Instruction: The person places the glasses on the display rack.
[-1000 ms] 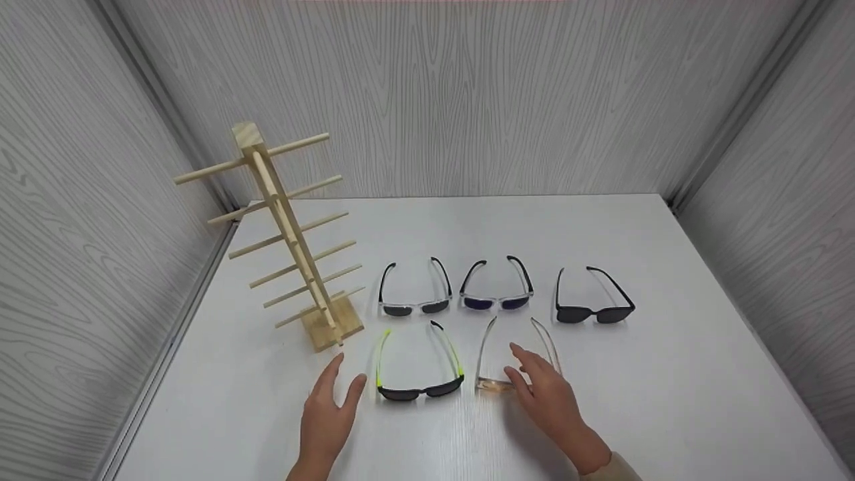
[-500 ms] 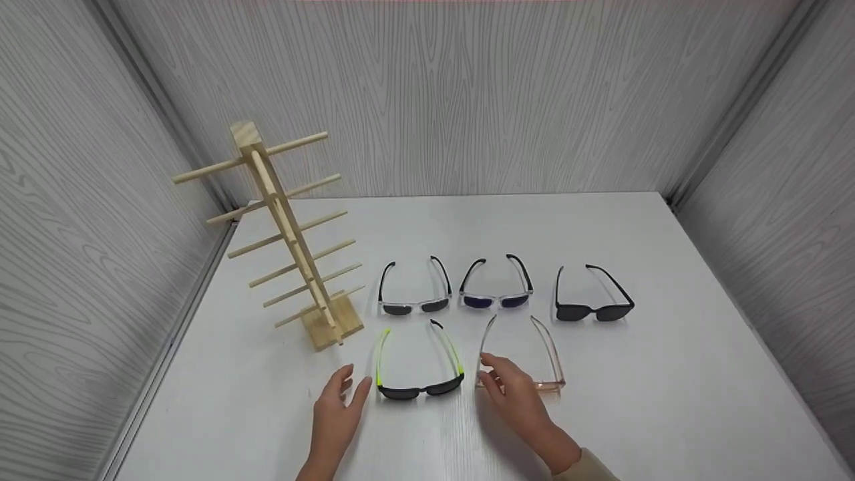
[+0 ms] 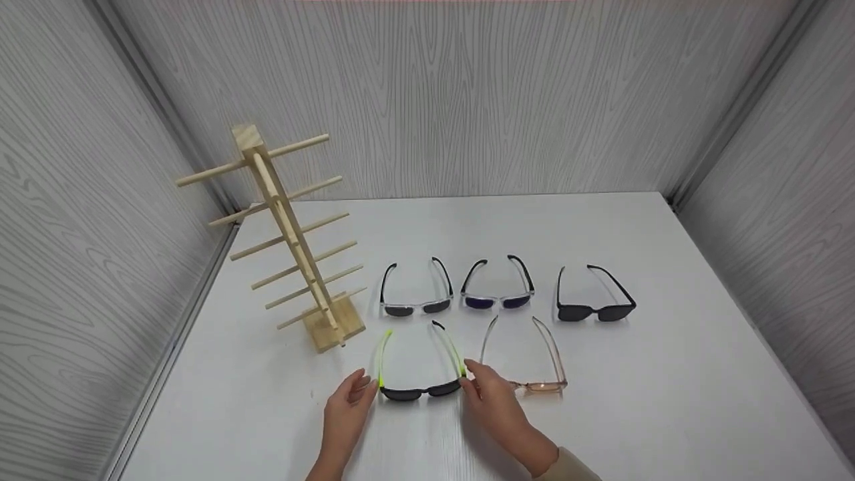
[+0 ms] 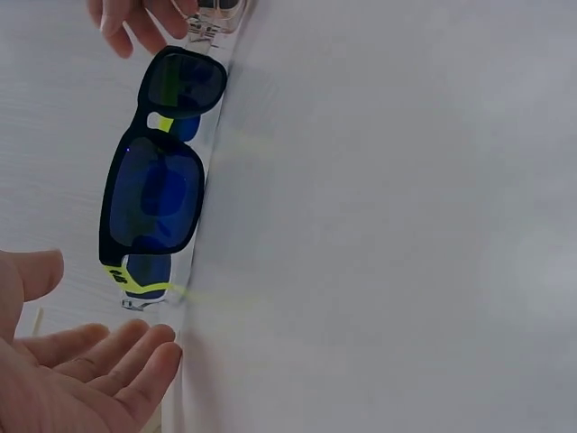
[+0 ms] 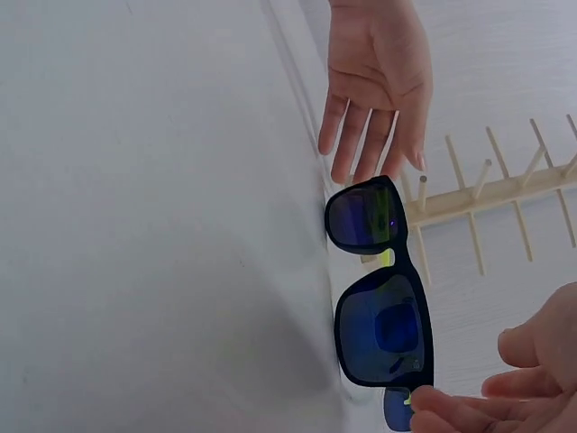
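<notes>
Flanking black-and-lime sunglasses (image 3: 423, 391) on a white desk (image 3: 641, 401), the left hand (image 3: 347, 411) and right hand (image 3: 497, 404) are relaxed, fingers loosely extended near the two hinges; whether the right one touches is unclear. Peach-tinted glasses (image 3: 544, 387) lie just right. Farther back, a wooden peg rack (image 3: 291, 234) stands left of three dark-lensed pairs (image 3: 514, 302) in a row.

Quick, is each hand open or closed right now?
Left hand: open, holding nothing.
Right hand: open, beside the black-and-yellow sunglasses; can't tell if touching.
</notes>
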The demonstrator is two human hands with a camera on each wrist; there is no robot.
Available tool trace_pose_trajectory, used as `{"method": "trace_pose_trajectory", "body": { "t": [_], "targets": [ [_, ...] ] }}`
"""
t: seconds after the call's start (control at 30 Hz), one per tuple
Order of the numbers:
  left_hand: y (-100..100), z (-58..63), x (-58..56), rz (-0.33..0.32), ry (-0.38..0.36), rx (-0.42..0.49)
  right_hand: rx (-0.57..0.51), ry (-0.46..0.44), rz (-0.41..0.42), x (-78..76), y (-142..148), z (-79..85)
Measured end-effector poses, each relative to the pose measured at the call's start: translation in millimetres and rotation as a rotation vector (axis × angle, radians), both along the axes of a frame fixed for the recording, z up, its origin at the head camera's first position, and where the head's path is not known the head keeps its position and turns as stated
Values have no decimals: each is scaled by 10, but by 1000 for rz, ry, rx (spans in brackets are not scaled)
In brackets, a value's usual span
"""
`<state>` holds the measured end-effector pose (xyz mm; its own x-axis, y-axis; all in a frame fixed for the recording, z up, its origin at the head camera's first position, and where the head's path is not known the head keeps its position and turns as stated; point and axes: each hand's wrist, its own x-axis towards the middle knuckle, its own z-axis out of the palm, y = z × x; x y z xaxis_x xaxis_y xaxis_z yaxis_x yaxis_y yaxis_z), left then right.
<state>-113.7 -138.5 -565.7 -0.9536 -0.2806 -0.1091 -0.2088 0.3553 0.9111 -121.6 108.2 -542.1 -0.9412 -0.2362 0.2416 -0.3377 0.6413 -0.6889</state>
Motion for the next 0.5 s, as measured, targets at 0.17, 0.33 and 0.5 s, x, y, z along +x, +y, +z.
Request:
{"method": "trace_pose_trajectory", "body": {
  "t": [0.17,0.33,0.5],
  "targets": [
    [4,-42,-3,-22,32,50,14,-75,7,-9,-52,-40],
    [18,-58,-12,-17,67,45,9,-129,1,-33,-83,-91],
    [37,-66,-23,-11,62,17,15,-168,-12,-43,-105,-117]
  ]
}}
